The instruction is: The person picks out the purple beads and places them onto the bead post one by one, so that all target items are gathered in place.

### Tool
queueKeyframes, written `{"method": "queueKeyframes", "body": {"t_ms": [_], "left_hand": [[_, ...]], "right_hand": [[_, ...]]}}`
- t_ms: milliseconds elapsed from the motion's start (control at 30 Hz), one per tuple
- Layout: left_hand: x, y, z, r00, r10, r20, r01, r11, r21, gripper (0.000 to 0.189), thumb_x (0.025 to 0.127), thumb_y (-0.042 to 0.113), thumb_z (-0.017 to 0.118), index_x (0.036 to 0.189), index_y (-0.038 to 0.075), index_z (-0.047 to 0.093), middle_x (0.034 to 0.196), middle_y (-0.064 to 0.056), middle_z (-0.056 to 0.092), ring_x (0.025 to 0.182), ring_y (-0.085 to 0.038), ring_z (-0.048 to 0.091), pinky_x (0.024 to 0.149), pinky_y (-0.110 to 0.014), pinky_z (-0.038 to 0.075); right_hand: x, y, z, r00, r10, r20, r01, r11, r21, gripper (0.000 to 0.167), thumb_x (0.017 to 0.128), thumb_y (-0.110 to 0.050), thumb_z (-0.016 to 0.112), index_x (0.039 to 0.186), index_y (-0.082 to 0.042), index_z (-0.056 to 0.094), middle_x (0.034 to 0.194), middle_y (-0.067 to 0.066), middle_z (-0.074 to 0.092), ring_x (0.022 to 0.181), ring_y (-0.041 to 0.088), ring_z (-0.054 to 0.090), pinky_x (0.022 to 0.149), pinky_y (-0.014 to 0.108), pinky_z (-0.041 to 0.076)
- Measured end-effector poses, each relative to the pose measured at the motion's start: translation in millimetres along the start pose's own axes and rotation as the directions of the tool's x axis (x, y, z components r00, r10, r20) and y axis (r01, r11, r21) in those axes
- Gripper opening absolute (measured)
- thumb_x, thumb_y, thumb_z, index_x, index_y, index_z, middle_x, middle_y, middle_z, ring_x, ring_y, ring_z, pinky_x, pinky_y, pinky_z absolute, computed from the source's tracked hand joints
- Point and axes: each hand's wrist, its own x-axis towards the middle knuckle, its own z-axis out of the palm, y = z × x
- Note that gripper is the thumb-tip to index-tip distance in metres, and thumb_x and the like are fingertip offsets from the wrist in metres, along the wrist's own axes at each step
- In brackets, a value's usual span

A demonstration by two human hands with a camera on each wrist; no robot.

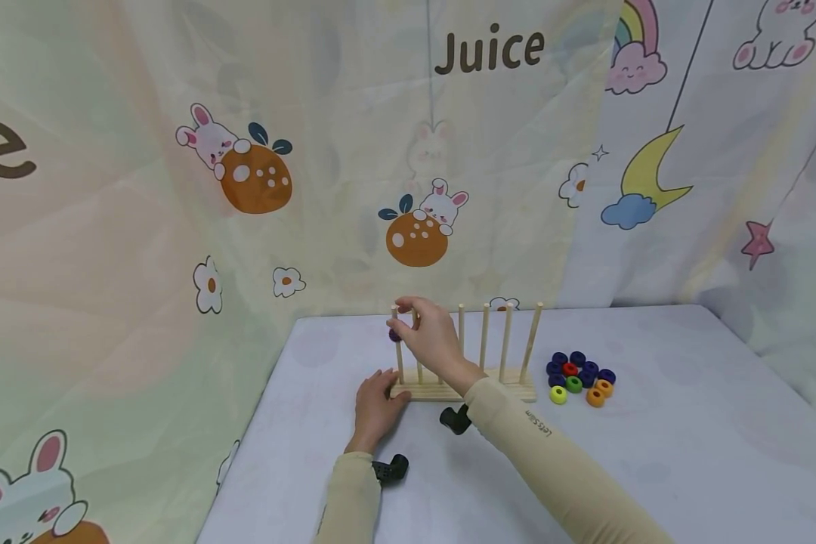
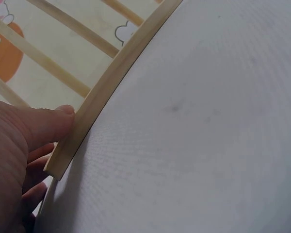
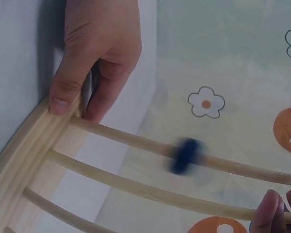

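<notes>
A cloth backdrop (image 1: 340, 249) printed with rabbits and flowers rises behind a white table (image 1: 659, 453). Two arms in beige sleeves reach over the table: the right forearm (image 1: 571, 476) slants forward and across to the left, while the left forearm (image 1: 350, 499) points nearly straight ahead. Beyond them stands a wooden rack (image 1: 465, 392), a long base with a row of upright pegs. The right hand (image 1: 431, 336) is raised at the top of the leftmost peg (image 1: 400, 363), thumb and forefinger curved and apart; whether they touch the peg I cannot tell. The left hand (image 1: 375, 408) is low, gripping the base's left end with its thumb on the near edge and its fingers behind. To the right of the rack sits a cluster of loose beads (image 1: 589, 368) in dark blue, red, green, yellow and orange. Smallest is a single dark bead (image 3: 185, 156), blurred, threaded on the leftmost peg partway along it, below the right fingertips and clear of them, well above the left thumb.
</notes>
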Motion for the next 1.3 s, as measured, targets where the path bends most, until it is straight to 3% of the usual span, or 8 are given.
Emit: {"method": "queueKeyframes", "body": {"t_ms": [433,633,833,1033,1300], "left_hand": [[-0.3,1.3,1.0,1.0,-0.01,0.004,0.01,1.0,0.009,0.049,0.084,0.025,0.077,0.127,0.005,0.064,0.131,-0.013,0.062,0.133,-0.036,0.046,0.115,-0.054,0.024],[-0.5,2.2,0.5,1.0,0.002,-0.001,-0.002,1.0,0.011,0.049,0.083,0.025,0.078,0.126,0.005,0.064,0.13,-0.014,0.063,0.132,-0.037,0.047,0.115,-0.055,0.025],[-0.6,1.2,-0.2,1.0,0.016,0.0,-0.016,0.999,0.028,0.049,0.082,0.024,0.078,0.124,0.005,0.065,0.13,-0.015,0.063,0.13,-0.039,0.048,0.114,-0.056,0.027],[0.5,-0.4,0.1,0.999,0.043,-0.013,-0.043,0.999,0.032,0.047,0.081,0.023,0.078,0.123,0.004,0.066,0.127,-0.016,0.064,0.128,-0.04,0.05,0.112,-0.058,0.029],[0.4,0.5,0.7,1.0,0.025,-0.018,-0.025,1.0,0.01,0.047,0.082,0.022,0.078,0.123,0.005,0.066,0.129,-0.015,0.063,0.131,-0.039,0.048,0.114,-0.056,0.025]], "right_hand": [[-3.8,-1.1,-2.0,0.999,-0.013,-0.033,0.014,1.0,0.014,0.03,0.091,-0.024,0.071,0.118,-0.012,0.067,0.108,0.001,0.067,0.063,0.009,0.051,0.051,0.022,0.045],[-4.6,-5.3,-6.1,0.988,-0.09,-0.124,0.095,0.995,0.035,0.024,0.089,-0.018,0.072,0.113,-0.012,0.068,0.11,-0.001,0.065,0.064,0.007,0.055,0.05,0.02,0.047],[-9.0,-4.6,-11.2,0.98,-0.139,-0.144,0.158,0.978,0.132,0.02,0.09,-0.013,0.071,0.11,-0.009,0.069,0.107,0.003,0.069,0.063,0.009,0.06,0.052,0.021,0.051],[-18.5,-0.4,-13.5,0.984,-0.11,-0.138,0.129,0.981,0.143,0.018,0.09,-0.013,0.07,0.107,-0.007,0.07,0.103,0.002,0.07,0.064,0.009,0.061,0.057,0.022,0.054],[-30.6,10.0,-12.7,0.985,-0.086,-0.15,0.109,0.983,0.151,0.016,0.089,-0.012,0.072,0.104,-0.008,0.071,0.097,0.004,0.07,0.062,0.01,0.061,0.059,0.022,0.055]]}}
